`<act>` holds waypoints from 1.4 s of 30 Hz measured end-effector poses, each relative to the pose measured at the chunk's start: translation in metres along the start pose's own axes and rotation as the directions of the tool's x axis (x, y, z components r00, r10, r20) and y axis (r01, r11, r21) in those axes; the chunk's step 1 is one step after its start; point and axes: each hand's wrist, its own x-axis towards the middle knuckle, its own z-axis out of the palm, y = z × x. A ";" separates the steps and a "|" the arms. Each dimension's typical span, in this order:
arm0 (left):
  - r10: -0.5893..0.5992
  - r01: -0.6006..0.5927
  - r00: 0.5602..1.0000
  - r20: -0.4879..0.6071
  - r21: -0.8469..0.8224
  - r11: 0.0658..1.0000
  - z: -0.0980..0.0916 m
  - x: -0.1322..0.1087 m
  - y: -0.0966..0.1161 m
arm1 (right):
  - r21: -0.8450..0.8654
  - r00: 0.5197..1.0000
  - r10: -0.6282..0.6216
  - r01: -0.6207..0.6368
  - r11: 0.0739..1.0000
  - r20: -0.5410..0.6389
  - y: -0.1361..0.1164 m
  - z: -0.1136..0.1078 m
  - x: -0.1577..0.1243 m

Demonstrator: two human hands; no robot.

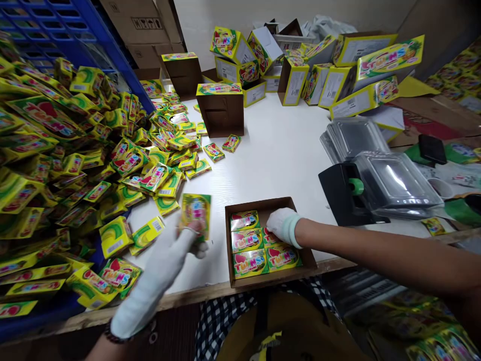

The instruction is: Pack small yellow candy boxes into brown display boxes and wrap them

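My left hand (188, 243), in a long white glove, holds a small yellow-green packet (196, 213) above the white table, left of an open brown box (229, 245). That packet is blurred by motion. My right hand (281, 224), gloved in white with a pale green cuff, reaches into the upper right part of the box. Its fingers are hidden, and whether it holds anything cannot be seen. Several TWINS packs (251, 262) lie flat in the box, in a left column and a right column. The right column is partly covered by my right hand.
A large heap of yellow packets (90, 160) spills from a blue crate (71, 30) at the left. Brown-backed display boxes (220, 113) stand at the back. Clear plastic trays (394, 178) and a black tape dispenser (340, 195) lie at the right.
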 end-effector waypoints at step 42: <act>0.529 -0.350 0.848 0.047 0.799 0.489 -0.001 0.024 -0.066 | -0.213 0.947 0.193 -0.250 0.944 -0.258 -0.005 0.015 -0.021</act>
